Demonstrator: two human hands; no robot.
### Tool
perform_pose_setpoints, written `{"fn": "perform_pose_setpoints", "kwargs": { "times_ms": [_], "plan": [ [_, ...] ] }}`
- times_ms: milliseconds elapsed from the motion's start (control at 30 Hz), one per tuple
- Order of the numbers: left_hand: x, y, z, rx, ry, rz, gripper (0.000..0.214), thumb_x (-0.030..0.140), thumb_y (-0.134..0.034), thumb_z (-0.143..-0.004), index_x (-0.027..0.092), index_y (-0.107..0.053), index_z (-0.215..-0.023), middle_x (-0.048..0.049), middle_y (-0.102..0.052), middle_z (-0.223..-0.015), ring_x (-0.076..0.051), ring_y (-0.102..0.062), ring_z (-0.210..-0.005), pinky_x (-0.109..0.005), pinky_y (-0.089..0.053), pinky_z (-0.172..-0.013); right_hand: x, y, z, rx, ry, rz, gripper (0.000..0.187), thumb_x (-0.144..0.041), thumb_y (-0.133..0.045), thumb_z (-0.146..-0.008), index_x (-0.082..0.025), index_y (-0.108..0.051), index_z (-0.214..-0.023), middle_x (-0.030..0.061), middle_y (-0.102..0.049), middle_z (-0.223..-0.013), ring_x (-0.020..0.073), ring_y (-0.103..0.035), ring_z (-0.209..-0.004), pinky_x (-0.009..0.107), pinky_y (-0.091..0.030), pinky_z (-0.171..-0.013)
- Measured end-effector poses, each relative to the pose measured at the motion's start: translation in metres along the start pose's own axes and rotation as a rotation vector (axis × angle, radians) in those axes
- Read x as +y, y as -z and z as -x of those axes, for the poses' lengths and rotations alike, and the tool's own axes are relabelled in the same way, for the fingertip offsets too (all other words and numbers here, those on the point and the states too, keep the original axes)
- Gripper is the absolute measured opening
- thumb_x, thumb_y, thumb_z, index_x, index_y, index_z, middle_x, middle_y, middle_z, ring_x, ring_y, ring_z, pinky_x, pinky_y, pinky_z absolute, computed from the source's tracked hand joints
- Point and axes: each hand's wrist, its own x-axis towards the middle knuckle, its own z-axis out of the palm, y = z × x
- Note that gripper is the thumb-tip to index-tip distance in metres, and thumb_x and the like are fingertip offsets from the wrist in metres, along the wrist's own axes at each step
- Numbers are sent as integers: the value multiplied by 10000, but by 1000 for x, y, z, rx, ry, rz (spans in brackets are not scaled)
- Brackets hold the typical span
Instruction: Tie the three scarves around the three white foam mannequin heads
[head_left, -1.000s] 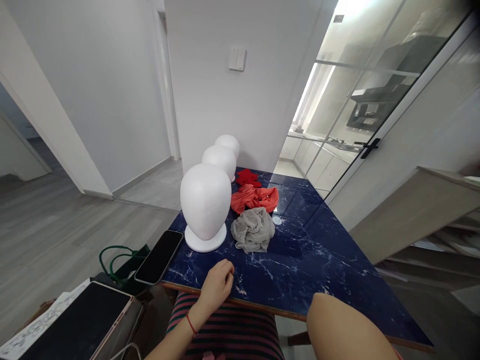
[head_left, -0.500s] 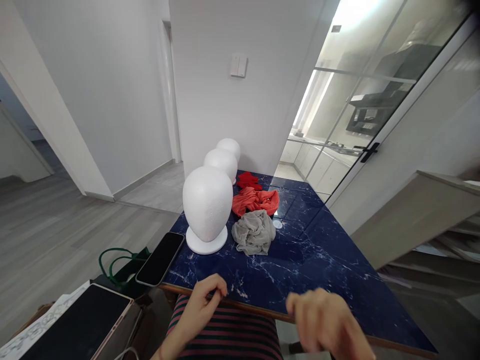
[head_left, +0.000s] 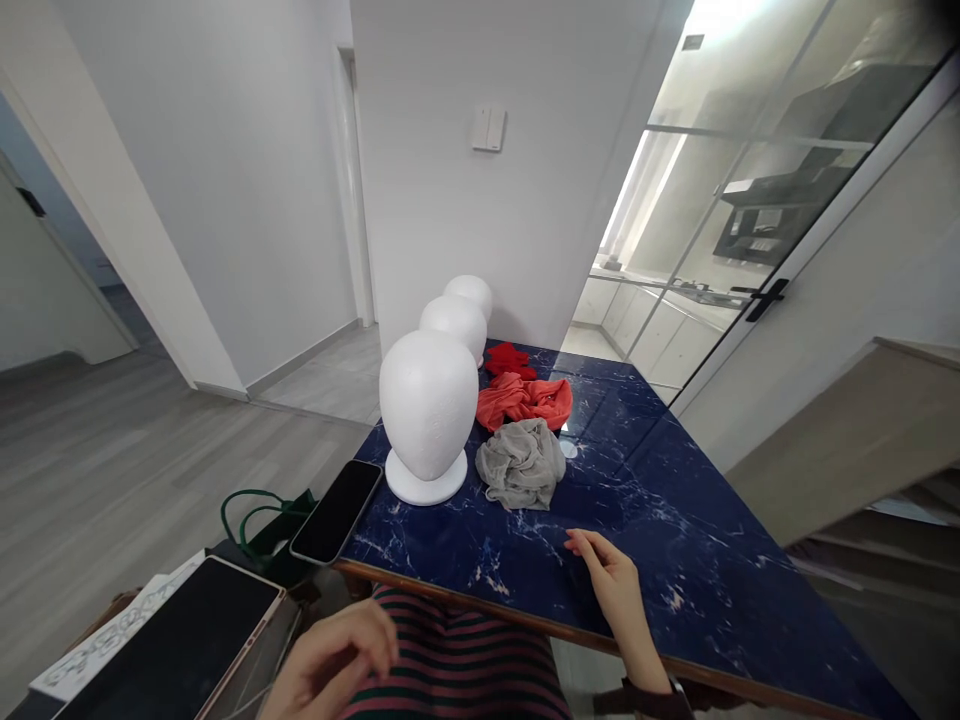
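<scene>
My right hand (head_left: 613,580) lies on the dark blue marble table (head_left: 675,560), fingers stretched out and holding nothing, a short way in front of a crumpled grey cloth (head_left: 523,463). My left hand (head_left: 334,662) is off the table over my striped lap, fingers loosely curled; nothing shows in it. A white foam head form (head_left: 428,410) stands beside the grey cloth, with two more foam heads (head_left: 454,322) behind it. An orange cloth (head_left: 525,400) and a red cloth (head_left: 508,359) lie further back.
A black phone (head_left: 337,497) overhangs the table's left edge. A tablet (head_left: 161,655) on papers and a green-handled bag (head_left: 266,520) sit at lower left. A white wall stands behind the table, a glass door at right.
My left hand slid off the table's front edge down to my lap. My right hand came up from below and settled flat on the table.
</scene>
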Motion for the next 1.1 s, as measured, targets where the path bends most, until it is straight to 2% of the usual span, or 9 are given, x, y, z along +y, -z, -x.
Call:
{"fn": "perform_pose_setpoints", "kwargs": {
  "times_ms": [167, 333, 433, 500, 600, 733, 833, 967, 1100],
  "plan": [
    [-47, -33, -37, 181, 31, -218, 213, 216, -395, -862, 179, -536, -706, -44, -568, -735, -165, -540, -719, -269, -420, -681, 1, 0, 4, -21, 36, 46, 389, -547, -537, -775, -203, -707, -838, 60, -706, -800, 242, -625, -787, 311, -458, -740],
    [-56, -51, -86, 102, -74, -393, 195, 134, -375, -815, 186, -563, -810, -46, -581, -830, -166, -548, -790, -294, -445, -742, 0, -1, -8, -69, 71, 50, 345, -521, -555, -768, -212, -704, -803, 50, -701, -765, 230, -621, -722, 318, -461, -703],
    [-56, -66, -124, 45, -147, -487, 282, 92, -396, -771, 199, -561, -973, -77, -562, -1028, -189, -538, -960, -337, -453, -848, -10, -5, -43, -35, 101, 32, 351, -510, -559, -757, -198, -685, -855, 62, -694, -802, 219, -620, -693, 325, -464, -686],
    [-58, -79, -153, 51, -197, -573, 397, 79, -428, -748, 194, -517, -1118, -105, -501, -1175, -216, -475, -1118, -385, -401, -969, -18, -11, -78, 76, 123, 57, 392, -509, -570, -731, -187, -662, -934, 72, -686, -837, 219, -621, -698, 335, -463, -697],
    [-64, -100, -198, 95, -253, -720, 503, 66, -461, -723, 174, -466, -1214, -136, -411, -1299, -266, -372, -1239, -446, -326, -1048, -24, -28, -125, 247, 105, 96, 514, -518, -600, -676, -161, -613, -1045, 107, -670, -914, 223, -619, -713, 356, -464, -724],
    [-78, -113, -246, 183, -244, -838, 547, 51, -463, -715, 157, -443, -1251, -164, -358, -1365, -302, -309, -1292, -486, -294, -1057, -14, -51, -152, 310, 101, 75, 609, -539, -609, -655, -135, -572, -1109, 160, -630, -1066, 273, -610, -907, 396, -452, -827],
    [-95, -111, -262, 216, -193, -824, 591, 66, -493, -698, 149, -418, -1278, -171, -337, -1393, -310, -291, -1313, -487, -292, -1056, -2, -56, -147, 194, 162, 28, 623, -503, -649, -642, -170, -552, -1159, 124, -638, -1090, 288, -599, -976, 401, -449, -844],
    [-112, -103, -268, 209, -114, -688, 659, 87, -520, -681, 139, -363, -1319, -162, -446, -1300, -273, -416, -1235, -436, -335, -1036, -4, -53, -136, -15, 218, 13, 370, -434, -627, -699, -202, -648, -987, 58, -692, -938, 251, -622, -845, 349, -456, -777],
    [-112, -97, -268, 261, -116, -448, 579, 52, -469, -676, 158, -427, -1244, -121, -510, -1259, -211, -474, -1188, -380, -355, -1024, -18, -48, -132, 84, 227, -53, 350, -479, -525, -787, -175, -659, -896, 33, -674, -816, 199, -580, -744, 291, -436, -704]
  ]
}}
